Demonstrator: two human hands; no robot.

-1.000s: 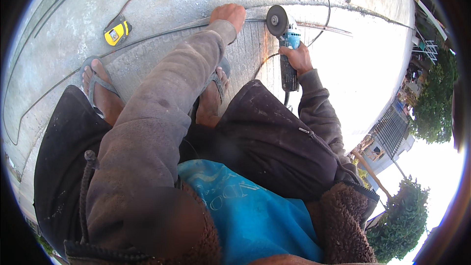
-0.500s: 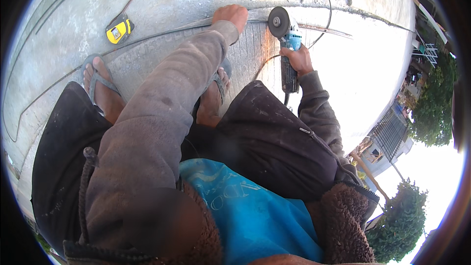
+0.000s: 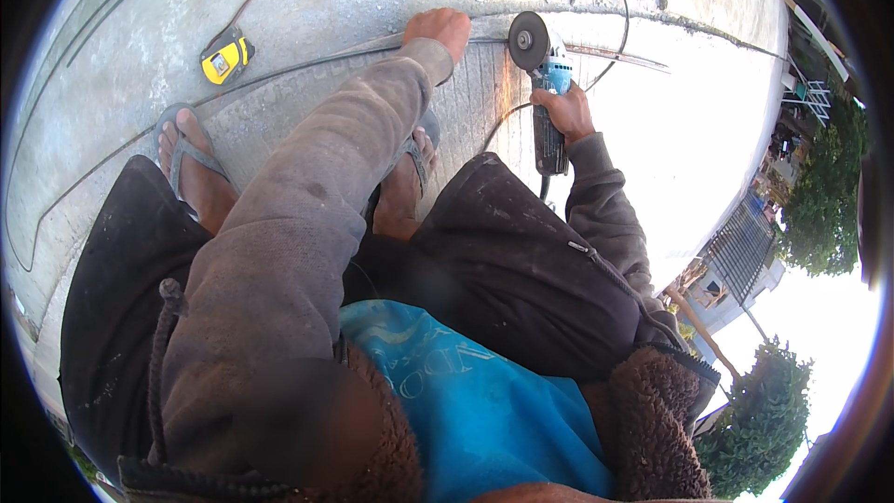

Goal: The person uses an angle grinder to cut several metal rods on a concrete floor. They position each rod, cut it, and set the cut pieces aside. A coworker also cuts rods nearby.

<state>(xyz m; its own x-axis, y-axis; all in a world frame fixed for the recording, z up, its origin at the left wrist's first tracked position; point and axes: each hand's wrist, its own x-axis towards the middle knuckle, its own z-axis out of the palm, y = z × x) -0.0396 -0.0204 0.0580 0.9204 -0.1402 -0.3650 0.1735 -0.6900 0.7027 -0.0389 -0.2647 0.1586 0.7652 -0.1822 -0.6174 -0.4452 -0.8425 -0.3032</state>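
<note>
My right hand is wrapped round the body of an angle grinder, blue and black with a dark round disc at its far end. The disc stands beside a long thin metal rod lying along the concrete; whether they touch, I cannot tell. Left of the disc, my left hand is closed over that rod in a fist, pressing near the ground. Its fingertips are hidden beneath the knuckles. A rust-brown streak marks the concrete just below the disc.
A yellow and black tape measure lies on the ground at the left. My sandalled feet flank my left forearm. A black cord loops behind the grinder. More thin rods lie to its right, in glaring sunlight.
</note>
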